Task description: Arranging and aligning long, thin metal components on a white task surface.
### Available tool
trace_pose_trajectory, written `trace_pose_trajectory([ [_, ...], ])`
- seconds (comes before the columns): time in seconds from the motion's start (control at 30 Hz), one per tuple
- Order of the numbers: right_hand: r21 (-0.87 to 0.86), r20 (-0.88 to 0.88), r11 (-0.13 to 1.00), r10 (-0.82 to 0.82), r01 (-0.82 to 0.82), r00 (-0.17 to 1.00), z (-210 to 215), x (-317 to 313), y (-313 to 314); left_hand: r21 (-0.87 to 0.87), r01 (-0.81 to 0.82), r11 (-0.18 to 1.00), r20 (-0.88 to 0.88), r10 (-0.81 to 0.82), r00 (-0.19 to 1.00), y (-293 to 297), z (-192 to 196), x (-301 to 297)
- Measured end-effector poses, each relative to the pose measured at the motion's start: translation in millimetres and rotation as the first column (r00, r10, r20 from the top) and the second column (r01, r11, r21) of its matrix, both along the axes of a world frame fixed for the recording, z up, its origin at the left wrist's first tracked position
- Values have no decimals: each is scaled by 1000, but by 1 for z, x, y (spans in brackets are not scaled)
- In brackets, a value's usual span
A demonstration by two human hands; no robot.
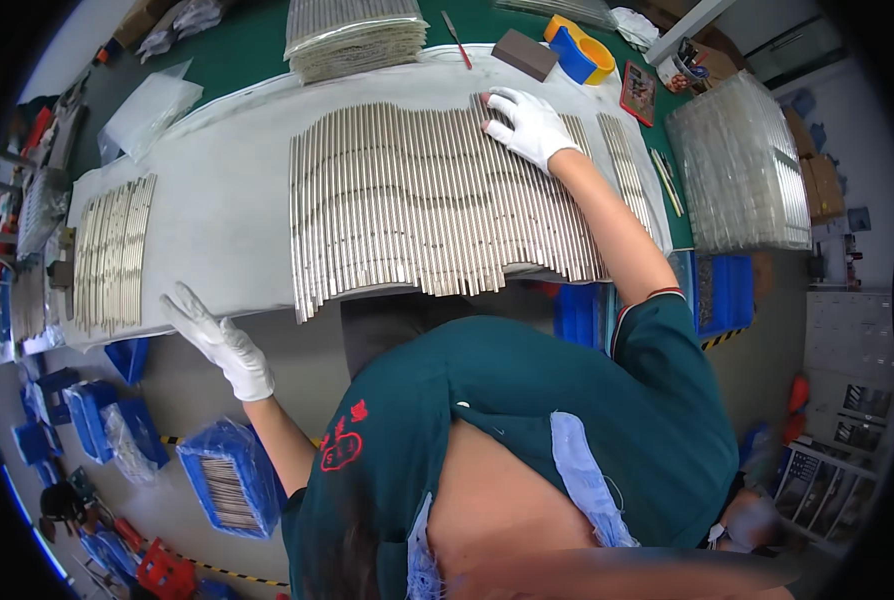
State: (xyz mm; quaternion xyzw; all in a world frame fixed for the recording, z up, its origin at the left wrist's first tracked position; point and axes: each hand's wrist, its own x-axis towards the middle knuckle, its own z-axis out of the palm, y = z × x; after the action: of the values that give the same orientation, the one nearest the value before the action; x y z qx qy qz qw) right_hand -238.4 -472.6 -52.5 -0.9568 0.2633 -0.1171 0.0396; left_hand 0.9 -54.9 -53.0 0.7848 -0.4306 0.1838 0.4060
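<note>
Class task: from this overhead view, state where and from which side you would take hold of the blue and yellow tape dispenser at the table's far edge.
Probably grip the tape dispenser across its flat blue sides, from above; the yellow curved ring offers fingers less purchase.

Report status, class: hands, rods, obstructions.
Right hand flat on the far edge of the rods. Left hand open at the near edge of the white sheet, holding nothing. Nothing lying across the rods.

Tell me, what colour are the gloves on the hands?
White. Both gloves, on the left hand and the right hand, show clearly in the head view.
</note>
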Motion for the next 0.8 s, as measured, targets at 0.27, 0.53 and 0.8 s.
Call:
trace_pose_trajectory([
  [0.27, -69, -4, 997, -47, 46, 999, -1, 28, -22, 50, -255, 966, 29, 254, 967, 24, 1, -10],
  [0.53, -44, 6, 996, -82, 82, 997, -2, 23, -6, -54, -208, 977, -20, 207, 978, 7, 9, -17],
  [0.8, -18, 0, 992, -124, 124, 992, 3, 37, -3, -11, -184, 983, -12, 184, 983, 4, 10, -18],
])
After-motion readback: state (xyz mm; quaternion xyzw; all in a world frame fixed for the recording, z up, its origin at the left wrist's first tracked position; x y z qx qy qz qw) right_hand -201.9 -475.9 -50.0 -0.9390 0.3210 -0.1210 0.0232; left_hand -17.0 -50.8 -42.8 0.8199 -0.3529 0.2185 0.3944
